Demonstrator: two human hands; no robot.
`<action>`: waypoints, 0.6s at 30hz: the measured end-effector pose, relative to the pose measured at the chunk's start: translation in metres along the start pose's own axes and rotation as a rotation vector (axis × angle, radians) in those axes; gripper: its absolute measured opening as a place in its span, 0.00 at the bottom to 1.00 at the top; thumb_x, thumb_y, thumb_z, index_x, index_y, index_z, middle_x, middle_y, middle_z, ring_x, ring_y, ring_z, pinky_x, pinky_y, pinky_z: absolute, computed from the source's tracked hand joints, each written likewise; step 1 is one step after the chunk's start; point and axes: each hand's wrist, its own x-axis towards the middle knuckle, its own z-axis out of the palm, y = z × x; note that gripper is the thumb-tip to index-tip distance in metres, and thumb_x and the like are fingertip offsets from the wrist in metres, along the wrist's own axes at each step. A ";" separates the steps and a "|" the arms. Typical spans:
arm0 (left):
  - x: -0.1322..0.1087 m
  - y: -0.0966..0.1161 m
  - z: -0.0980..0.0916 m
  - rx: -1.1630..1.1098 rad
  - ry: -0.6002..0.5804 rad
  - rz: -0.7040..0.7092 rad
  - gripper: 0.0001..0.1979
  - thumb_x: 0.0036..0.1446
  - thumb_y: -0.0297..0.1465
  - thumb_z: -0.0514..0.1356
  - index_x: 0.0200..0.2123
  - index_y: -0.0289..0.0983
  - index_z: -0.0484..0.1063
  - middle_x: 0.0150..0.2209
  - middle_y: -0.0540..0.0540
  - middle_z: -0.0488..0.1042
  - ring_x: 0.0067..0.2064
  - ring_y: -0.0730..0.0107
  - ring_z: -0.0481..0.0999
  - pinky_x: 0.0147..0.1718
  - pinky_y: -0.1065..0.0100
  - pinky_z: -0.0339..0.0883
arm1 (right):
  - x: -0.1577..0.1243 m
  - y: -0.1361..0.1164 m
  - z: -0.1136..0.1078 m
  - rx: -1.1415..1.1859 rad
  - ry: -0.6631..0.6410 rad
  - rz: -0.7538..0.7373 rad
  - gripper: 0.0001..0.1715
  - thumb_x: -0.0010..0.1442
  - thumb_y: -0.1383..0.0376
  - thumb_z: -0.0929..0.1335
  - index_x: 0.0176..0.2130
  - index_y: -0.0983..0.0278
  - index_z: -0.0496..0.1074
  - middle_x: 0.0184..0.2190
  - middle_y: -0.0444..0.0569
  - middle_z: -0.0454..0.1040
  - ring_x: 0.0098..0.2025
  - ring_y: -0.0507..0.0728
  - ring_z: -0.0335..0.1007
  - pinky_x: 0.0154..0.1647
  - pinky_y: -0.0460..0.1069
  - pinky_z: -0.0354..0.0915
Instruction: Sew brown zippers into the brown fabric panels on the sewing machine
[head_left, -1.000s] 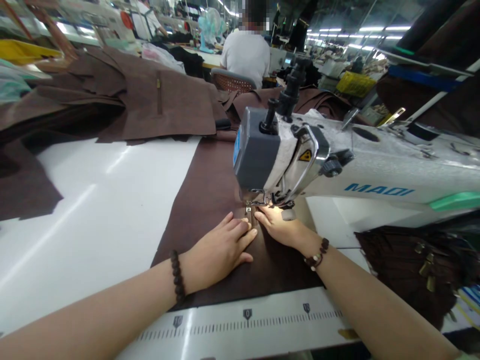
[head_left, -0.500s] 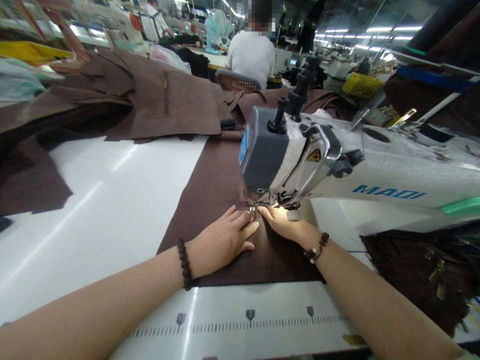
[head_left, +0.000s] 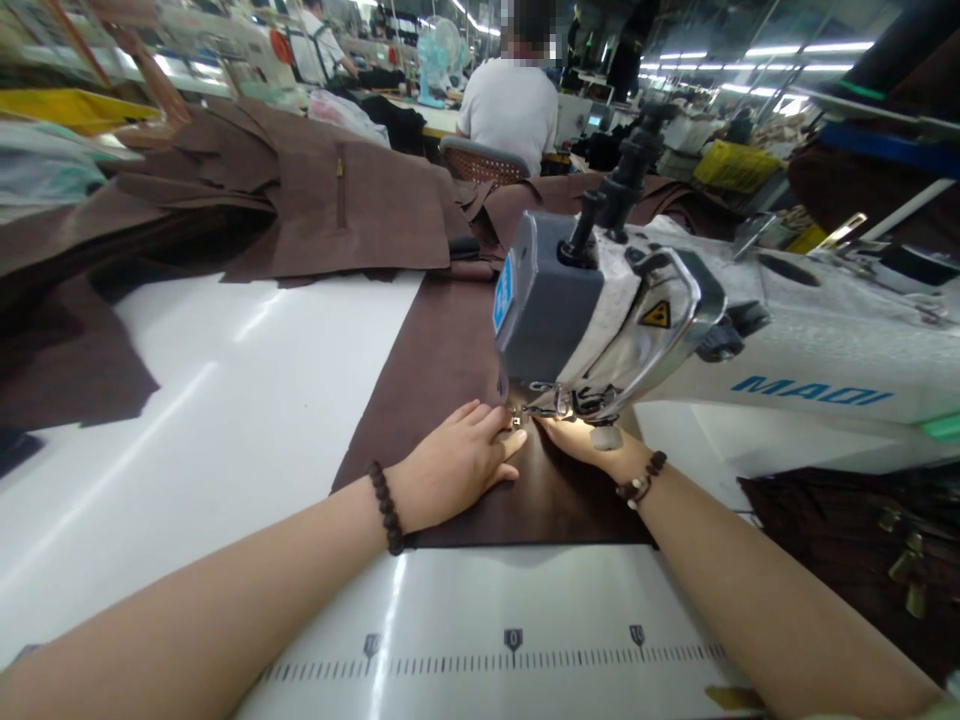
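Note:
A dark brown leather-like panel lies under the head of a sewing machine, by the presser foot. My left hand rests flat on the panel with fingers spread, its fingertips just left of the foot. On the right side of the foot, my right hand lies on the panel with fingers stretched towards the needle area. The machine's head and a small pale knob cover part of that hand. The needle tip itself is too small to make out.
Brown pieces, one with a zip, are piled at the back left. A ruler scale runs along the table's front edge. More dark pieces with metal pulls lie at right. A person in a white shirt sits ahead.
The panel has slid a little away from me under the foot, its near edge now farther from the ruler scale. Both hands have moved forward with it. The view has shifted slightly.

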 end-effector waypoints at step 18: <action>0.001 0.003 0.001 -0.035 0.004 0.001 0.17 0.61 0.38 0.53 0.48 0.34 0.65 0.43 0.40 0.64 0.46 0.58 0.64 0.51 0.56 0.56 | -0.002 0.003 0.004 0.039 -0.023 0.017 0.14 0.58 0.68 0.58 0.33 0.66 0.70 0.31 0.49 0.74 0.37 0.53 0.70 0.45 0.48 0.62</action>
